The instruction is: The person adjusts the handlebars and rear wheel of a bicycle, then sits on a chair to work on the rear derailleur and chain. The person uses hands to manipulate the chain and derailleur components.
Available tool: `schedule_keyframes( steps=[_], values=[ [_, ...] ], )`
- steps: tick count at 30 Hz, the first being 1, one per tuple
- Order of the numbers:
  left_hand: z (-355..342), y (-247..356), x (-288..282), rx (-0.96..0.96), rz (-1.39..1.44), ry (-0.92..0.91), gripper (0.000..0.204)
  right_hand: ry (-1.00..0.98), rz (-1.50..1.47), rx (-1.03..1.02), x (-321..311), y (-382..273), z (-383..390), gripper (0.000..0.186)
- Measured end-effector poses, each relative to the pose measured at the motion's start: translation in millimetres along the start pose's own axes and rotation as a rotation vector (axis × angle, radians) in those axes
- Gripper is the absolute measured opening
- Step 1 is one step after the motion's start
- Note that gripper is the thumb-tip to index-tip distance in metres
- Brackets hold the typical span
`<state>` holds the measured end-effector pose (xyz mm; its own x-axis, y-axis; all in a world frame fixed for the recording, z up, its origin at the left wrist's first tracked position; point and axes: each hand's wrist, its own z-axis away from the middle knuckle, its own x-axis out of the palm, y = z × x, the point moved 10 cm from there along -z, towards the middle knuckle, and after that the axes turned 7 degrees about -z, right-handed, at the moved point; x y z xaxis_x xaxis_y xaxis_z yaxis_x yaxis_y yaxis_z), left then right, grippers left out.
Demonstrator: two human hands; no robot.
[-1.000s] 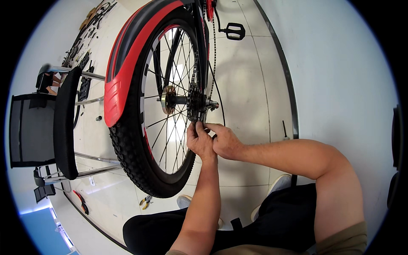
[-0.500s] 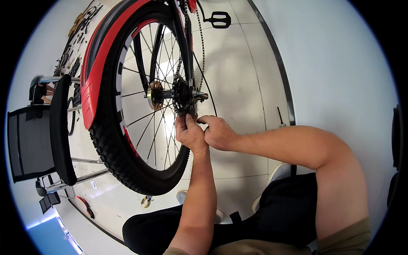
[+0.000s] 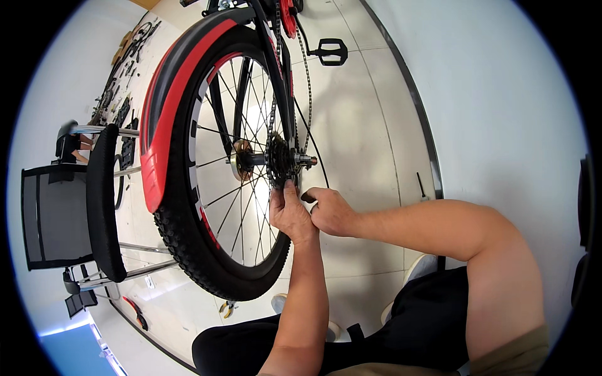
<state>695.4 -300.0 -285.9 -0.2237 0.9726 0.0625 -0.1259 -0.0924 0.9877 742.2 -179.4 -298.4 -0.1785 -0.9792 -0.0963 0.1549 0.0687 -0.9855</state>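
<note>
A bicycle's rear wheel with a knobby black tyre and a red-and-black mudguard fills the middle. Its sprocket cluster and axle end sit at the hub, and the chain runs up toward a red chainring. My left hand pinches at the bottom of the sprockets, fingers closed on the chain or a small part there. My right hand is right beside it, fingers curled around a small dark piece just below the axle. What exactly each hand grips is hidden by the fingers.
A black pedal sticks out at the top. A black chair stands at the left. Pliers and a red-handled tool lie on the tiled floor. A white wall rises at the right. My knees are below.
The view has shifted so the wheel sits lower and more to the right than half a second ago. Both hands stay together under the hub, working at the sprockets.
</note>
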Motion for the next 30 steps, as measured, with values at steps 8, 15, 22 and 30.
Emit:
schedule_keyframes(
  steps=[8, 15, 22, 30],
  values=[
    [-4, 2, 5, 0.203, -0.31, 0.047, 0.024, 0.092, 0.037, 0.01, -15, 16, -2, 0.035],
    [-1, 8, 15, 0.35, -0.506, 0.059, 0.021, 0.094, 0.092, 0.019, -25, 18, -6, 0.033],
    [-6, 21, 14, 0.604, -0.554, 0.116, 0.015, 0.028, 0.121, 0.003, -18, 13, -14, 0.024],
    [-11, 9, 7, 0.491, -0.53, 0.08, 0.021, -0.011, 0.092, 0.077, -7, 28, -12, 0.023]
  ],
)
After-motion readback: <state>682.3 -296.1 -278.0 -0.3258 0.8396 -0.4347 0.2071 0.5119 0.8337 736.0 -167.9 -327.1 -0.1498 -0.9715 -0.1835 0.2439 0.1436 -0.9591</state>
